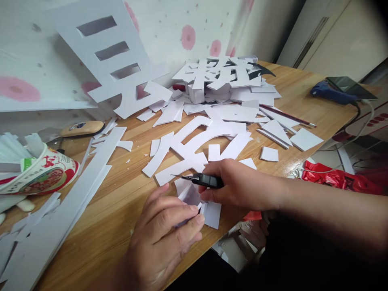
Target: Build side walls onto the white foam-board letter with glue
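Note:
My right hand [233, 182] is wrapped round a black craft knife [209, 180], its thin blade pointing left above the table. The right fingertips also reach down to a small folded-looking white board piece [191, 195]. From the lower left, my left hand [169, 226] pinches at that piece, fingertips together near its lower edge. Its exact shape is partly hidden by my fingers. Under my hands lies a flat white board scrap [213, 214]. Just beyond the knife rests a large cut-out white character [184, 155].
White offcuts and cut-out characters [218, 74] pile up at the back. A tall cut-out [106, 52] leans on the wall. Long white strips [69, 210] and a paper bowl [50, 167] stand left. At right are a pencil [291, 116] and a blue glue gun [332, 92].

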The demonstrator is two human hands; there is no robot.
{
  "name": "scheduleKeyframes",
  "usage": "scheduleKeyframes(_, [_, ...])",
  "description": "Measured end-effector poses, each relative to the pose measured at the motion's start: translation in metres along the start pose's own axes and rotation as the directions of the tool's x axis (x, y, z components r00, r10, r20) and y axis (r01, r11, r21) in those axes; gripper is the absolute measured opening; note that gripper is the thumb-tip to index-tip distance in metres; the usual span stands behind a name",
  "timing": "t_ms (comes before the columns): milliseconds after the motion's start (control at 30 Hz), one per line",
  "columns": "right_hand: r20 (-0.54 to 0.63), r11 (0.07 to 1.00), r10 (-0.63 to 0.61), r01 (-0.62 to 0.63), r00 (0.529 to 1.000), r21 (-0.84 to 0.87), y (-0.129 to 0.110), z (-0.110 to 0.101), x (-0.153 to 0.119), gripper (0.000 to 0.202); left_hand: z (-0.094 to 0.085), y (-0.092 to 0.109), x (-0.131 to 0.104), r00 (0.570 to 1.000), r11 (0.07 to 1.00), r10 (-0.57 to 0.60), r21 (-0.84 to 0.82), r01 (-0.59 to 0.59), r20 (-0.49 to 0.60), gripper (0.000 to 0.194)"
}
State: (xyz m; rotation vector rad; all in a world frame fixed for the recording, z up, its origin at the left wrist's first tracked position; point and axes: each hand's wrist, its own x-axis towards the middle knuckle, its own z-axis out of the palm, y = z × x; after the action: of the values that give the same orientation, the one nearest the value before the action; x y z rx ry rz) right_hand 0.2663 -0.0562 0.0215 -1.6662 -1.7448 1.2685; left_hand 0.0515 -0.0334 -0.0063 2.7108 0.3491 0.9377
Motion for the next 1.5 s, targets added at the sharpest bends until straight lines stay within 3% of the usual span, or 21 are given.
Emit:
scheduleKeyframes(133, [0.019,0.998,-0.001,0.002,1.000,-0.069,-0.004,0.004,0.005,0.007,-0.001,-0.002,0.000,1.000,1.000,0.019,0.001,-0.019,0.000,0.023])
scheduleKeyframes(333, [-0.215,0.985,0.098,-0.126,0.972,-0.120,-0.001,-0.003,0.000,0.004,-0.002,-0.002,-0.003,0.999,0.999,0.020,0.036,-0.022,0.038,0.029])
scheduleKeyframes(467, [-0.271,0.993,0.119,-0.121,0.955,0.007,0.007,-0.018,-0.012,0.004,-0.002,-0.005,-0.004,0.998,0.997,0.039,0.060,-0.041,0.042,0.028])
scheduleKeyframes(600, [-0.192,0.963,0.118,-0.064,0.974,0.263,0.013,-0.026,-0.031,0.007,-0.010,-0.006,-0.002,0.995,0.995,0.079,0.054,-0.083,0.062,0.021])
scheduleKeyframes(700, [-0.153,0.882,0.078,0.004,0.985,0.470,0.013,-0.026,-0.045,0.009,-0.019,-0.004,-0.001,0.996,0.992,0.088,0.089,-0.086,-0.018,0.021])
scheduleKeyframes(867, [-0.218,0.795,-0.008,0.138,0.976,0.590,0.014,-0.026,-0.063,0.010,-0.025,0.004,0.000,0.987,0.985,0.037,0.171,-0.009,-0.158,0.034])
scheduleKeyframes(1000, [-0.217,0.732,-0.034,0.172,0.976,0.659,0.014,-0.023,-0.075,0.012,-0.022,0.029,0.007,0.968,0.973,-0.073,0.196,0.121,-0.239,0.029])
scheduleKeyframes(1200, [-0.223,0.668,-0.124,0.247,0.967,0.701,0.008,-0.009,-0.093,0.014,-0.002,0.085,0.031,0.956,0.952,-0.134,0.233,0.197,-0.260,0.032])
scheduleKeyframes(1400, [-0.188,0.616,-0.249,0.305,0.950,0.726,0.002,0.003,-0.112,0.020,0.005,0.127,0.030,0.866,0.920,-0.256,0.166,0.354,-0.429,0.018])
scheduleKeyframes(1500, [-0.182,0.585,-0.361,0.374,0.915,0.720,0.002,0.008,-0.118,0.018,0.000,0.142,0.024,0.837,0.915,-0.375,-0.011,0.404,-0.398,0.010])
